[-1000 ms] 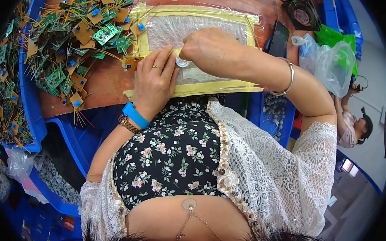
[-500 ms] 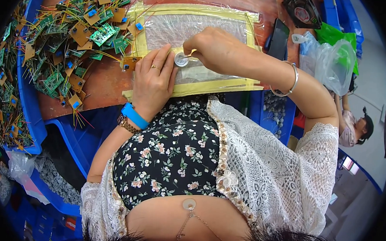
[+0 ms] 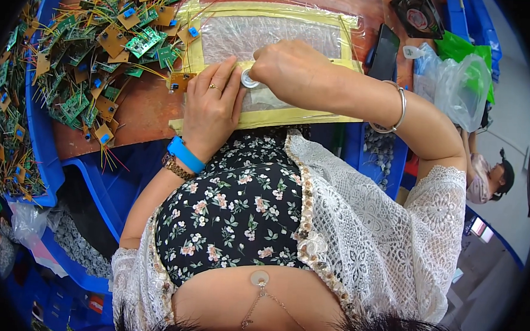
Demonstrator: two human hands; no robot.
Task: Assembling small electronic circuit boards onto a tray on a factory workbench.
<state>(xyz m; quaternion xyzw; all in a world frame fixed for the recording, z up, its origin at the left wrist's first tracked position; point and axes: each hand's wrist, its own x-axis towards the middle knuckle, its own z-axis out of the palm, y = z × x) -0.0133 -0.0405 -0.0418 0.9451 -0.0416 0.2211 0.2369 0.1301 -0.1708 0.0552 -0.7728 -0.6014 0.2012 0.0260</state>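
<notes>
A small round silver piece (image 3: 249, 79), ring-like with a pale middle, sits on the clear plastic pad (image 3: 272, 37) edged with yellow tape, close to the pad's near left part, between the two hands. The right hand (image 3: 291, 71) curls over it from the right, fingertips pinched on its rim; a second ago that hand lay flatter and farther left, covering the piece, and half a second ago it had already drawn back enough to show it. The left hand (image 3: 211, 106) lies palm down on the pad's near left edge, fingers stretched and loose, its fingertips just beside the piece, holding nothing; it has hardly shifted. A blue wristband (image 3: 186, 154) and a beaded bracelet sit on the left wrist, a silver bangle (image 3: 394, 109) on the right. Left of the pad, a heap of small green and brown circuit boards (image 3: 97, 43) with yellow wires spreads over the brown table (image 3: 142, 108) and into a blue bin (image 3: 36, 123). To the right lie a dark phone (image 3: 385, 52) and a clear plastic bag (image 3: 455, 79).
</notes>
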